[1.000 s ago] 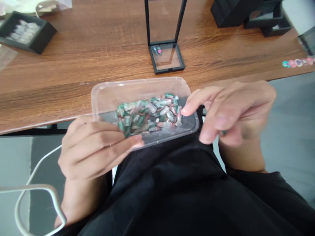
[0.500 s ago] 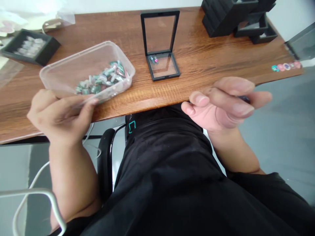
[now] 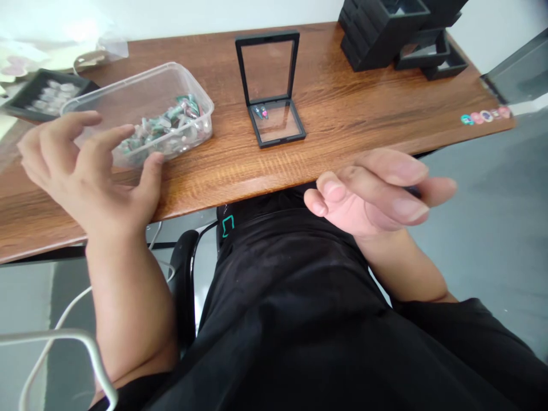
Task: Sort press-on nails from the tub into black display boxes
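My left hand point(image 3: 96, 165) is open, its fingers spread and curved, just in front of a clear plastic tub point(image 3: 128, 85). Inside the tub lie many glossy teal, green and pink pieces point(image 3: 165, 123) that look like press-on nails. My right hand point(image 3: 377, 191) hangs palm up past the desk's front edge, pinching a small dark piece point(image 3: 413, 191) between thumb and fingers. Most of that piece is hidden. Between the hands, a black-framed display case point(image 3: 280, 140) with clear panes stands with its lid upright. Two pointed teal press-on nails point(image 3: 261, 112), one with a pink spot, lie at its back left.
A black box point(image 3: 25, 94) of whitish pieces stands behind the tub at the left. Black trays point(image 3: 377, 37) are stacked at the back right. Round stickers point(image 3: 486, 116) line the right end of the wooden desk point(image 3: 342, 114). A white cable point(image 3: 55, 334) loops at lower left.
My left hand has let go of the tub's near rim and spread its fingers. The tub sits slightly farther back, lower on the desk. My right hand keeps its pinch.
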A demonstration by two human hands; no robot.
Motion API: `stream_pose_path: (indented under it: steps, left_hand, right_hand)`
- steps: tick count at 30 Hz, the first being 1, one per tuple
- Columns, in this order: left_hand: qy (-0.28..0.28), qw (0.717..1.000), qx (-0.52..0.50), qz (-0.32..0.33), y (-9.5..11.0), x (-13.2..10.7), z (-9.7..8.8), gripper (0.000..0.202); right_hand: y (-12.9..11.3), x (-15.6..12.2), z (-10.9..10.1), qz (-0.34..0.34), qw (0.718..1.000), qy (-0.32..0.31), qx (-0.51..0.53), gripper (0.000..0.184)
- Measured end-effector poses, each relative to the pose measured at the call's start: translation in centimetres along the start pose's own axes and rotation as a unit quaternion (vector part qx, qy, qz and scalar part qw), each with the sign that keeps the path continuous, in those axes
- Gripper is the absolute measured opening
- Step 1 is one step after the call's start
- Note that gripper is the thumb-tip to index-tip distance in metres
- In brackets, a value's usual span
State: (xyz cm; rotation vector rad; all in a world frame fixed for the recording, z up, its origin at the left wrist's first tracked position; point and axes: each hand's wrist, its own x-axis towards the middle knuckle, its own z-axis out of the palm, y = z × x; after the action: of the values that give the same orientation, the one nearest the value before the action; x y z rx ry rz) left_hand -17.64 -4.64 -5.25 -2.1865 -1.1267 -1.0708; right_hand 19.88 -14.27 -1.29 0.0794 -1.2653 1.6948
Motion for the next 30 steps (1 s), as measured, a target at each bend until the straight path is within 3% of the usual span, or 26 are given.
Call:
stream_pose_path:
  steps: [3, 5, 7, 8, 11, 13, 17, 23, 26, 30]
  left_hand:
    - [0.025, 1.000, -0.014, 0.008, 3.5, 0.4, -0.7, 0.035]
    - [0.078, 0.996, -0.041, 0.018, 6.9, 0.9, -1.3, 0.034]
    - [0.076, 0.992, -0.088, 0.058, 10.7, 1.7, -1.9, 0.047]
    - [0.102, 0.986, -0.103, 0.088, 12.4, 2.2, -2.3, 0.049]
    - [0.138, 0.971, -0.147, 0.126, 16.1, 4.0, -3.4, 0.022]
    - [0.121, 0.960, -0.206, 0.147, 17.0, 5.1, -4.2, 0.017]
    - [0.043, 0.940, -0.293, 0.168, 17.1, 6.0, -5.6, 0.023]
    - [-0.051, 0.937, -0.341, 0.058, 18.7, 5.2, -6.7, 0.026]
    - [-0.050, 0.936, -0.349, 0.027, 19.1, 5.2, -6.9, 0.026]
    - [-0.054, 0.934, -0.350, 0.054, 18.9, 5.3, -7.4, 0.016]
  right_hand:
    - [0.4, -0.1, 1.3, -0.064, 0.998, -0.024, 0.010, 0.024]
    - [1.0, -0.3, 1.9, -0.042, 0.999, 0.001, 0.018, 0.023]
    - [1.8, -0.5, 2.2, -0.034, 0.999, 0.017, 0.024, 0.022]
    - [2.2, -0.6, 2.3, -0.044, 0.998, 0.022, 0.026, 0.022]
    - [3.2, -0.8, 2.5, -0.046, 0.997, 0.048, 0.026, 0.019]
    - [3.6, -0.8, 2.6, -0.041, 0.997, 0.055, 0.040, 0.022]
    - [4.0, -0.7, 3.0, -0.063, 0.995, 0.002, 0.078, 0.026]
    - [4.2, -0.8, 2.9, -0.030, 0.995, 0.004, 0.094, 0.023]
    - [4.1, -0.7, 2.9, -0.018, 0.995, 0.005, 0.096, 0.019]
    - [4.1, -0.4, 3.4, 0.017, 0.995, 0.005, 0.101, 0.016]
